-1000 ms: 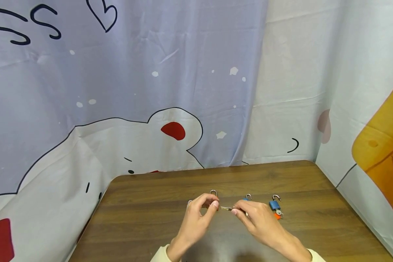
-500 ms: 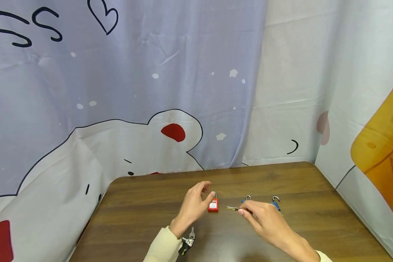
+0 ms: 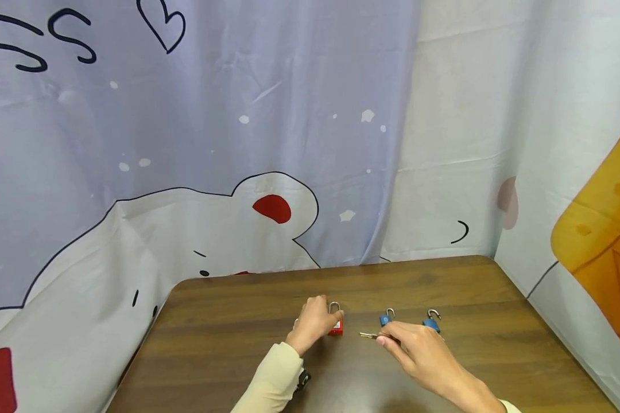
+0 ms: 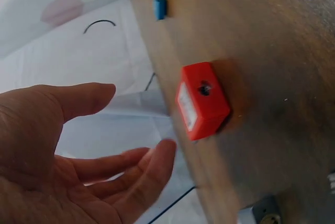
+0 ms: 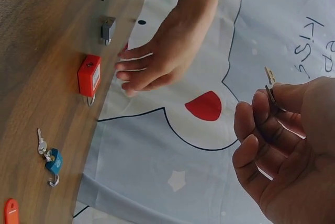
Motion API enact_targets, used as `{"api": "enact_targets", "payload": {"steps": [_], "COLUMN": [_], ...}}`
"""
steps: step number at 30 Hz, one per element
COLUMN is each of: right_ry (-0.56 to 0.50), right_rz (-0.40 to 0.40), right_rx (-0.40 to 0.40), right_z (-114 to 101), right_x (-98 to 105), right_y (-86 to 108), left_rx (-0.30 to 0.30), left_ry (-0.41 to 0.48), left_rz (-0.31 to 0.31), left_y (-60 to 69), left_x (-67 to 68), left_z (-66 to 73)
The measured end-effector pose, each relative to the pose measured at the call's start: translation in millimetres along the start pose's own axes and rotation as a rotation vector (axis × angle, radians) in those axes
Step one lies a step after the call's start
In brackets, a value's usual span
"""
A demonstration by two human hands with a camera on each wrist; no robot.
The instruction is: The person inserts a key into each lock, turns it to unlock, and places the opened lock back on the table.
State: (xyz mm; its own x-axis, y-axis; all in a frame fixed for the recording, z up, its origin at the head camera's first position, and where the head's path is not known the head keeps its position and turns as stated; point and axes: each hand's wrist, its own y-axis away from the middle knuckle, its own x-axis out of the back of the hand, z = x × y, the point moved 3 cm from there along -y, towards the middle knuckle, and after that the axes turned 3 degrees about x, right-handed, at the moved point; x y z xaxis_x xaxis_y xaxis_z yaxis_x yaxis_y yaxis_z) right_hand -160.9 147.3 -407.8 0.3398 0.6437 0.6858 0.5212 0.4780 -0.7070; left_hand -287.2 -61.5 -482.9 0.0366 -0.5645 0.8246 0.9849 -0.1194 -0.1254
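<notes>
The left hand (image 3: 312,324) hovers beside the red padlock (image 3: 336,328), thumb and fingers apart; in the left wrist view its fingers do not touch the red padlock (image 4: 203,100), whose keyhole faces the camera. A small metal key (image 3: 368,335) is pinched between thumb and fingers of the right hand (image 3: 426,358), to the right of that lock. From the right wrist view, the key (image 5: 269,77) points away from the right hand (image 5: 293,140), and the left hand (image 5: 162,56) is held above the table near the red padlock (image 5: 89,76).
Two blue padlocks (image 3: 385,320) (image 3: 431,324) with raised shackles lie right of the red one. A grey padlock (image 5: 108,31) stands on its other side. Dark keys (image 3: 303,378) lie by the left sleeve. An orange tag (image 5: 11,211) is on the table. A printed curtain (image 3: 268,115) hangs behind.
The left hand has let go of the red padlock, which now stands on the table, and has turned over beside it. The right hand has drawn slightly right with the key.
</notes>
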Motion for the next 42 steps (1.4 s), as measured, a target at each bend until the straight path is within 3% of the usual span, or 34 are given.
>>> {"api": "enact_targets", "payload": {"steps": [5,11,28,35,42], "right_ry": [0.011,0.008,0.002,-0.002,-0.021], "right_rz": [-0.001,0.018,-0.007,-0.018,-0.008], "right_rx": [0.001,-0.002,-0.054,-0.067,-0.041], "right_z": [2.9,5.1,7.1,7.7,7.3], "right_x": [-0.1,0.4,-5.3,-8.2,-7.0], "right_y": [3.0,6.2,6.6,9.2,7.6], "left_rx": [0.048,0.063,0.086,0.165,0.182], "left_ry": [-0.075,-0.114,-0.086,-0.068,-0.077], "left_rz": [0.015,0.004,-0.015,-0.069,-0.088], "left_y": [-3.1,-5.7,-14.1,-14.7,-16.4], "left_x": [-11.7,-22.1,-31.6,-37.9,-41.0], "left_z": [-2.6,-4.4,-7.8,-7.9,-7.7]}}
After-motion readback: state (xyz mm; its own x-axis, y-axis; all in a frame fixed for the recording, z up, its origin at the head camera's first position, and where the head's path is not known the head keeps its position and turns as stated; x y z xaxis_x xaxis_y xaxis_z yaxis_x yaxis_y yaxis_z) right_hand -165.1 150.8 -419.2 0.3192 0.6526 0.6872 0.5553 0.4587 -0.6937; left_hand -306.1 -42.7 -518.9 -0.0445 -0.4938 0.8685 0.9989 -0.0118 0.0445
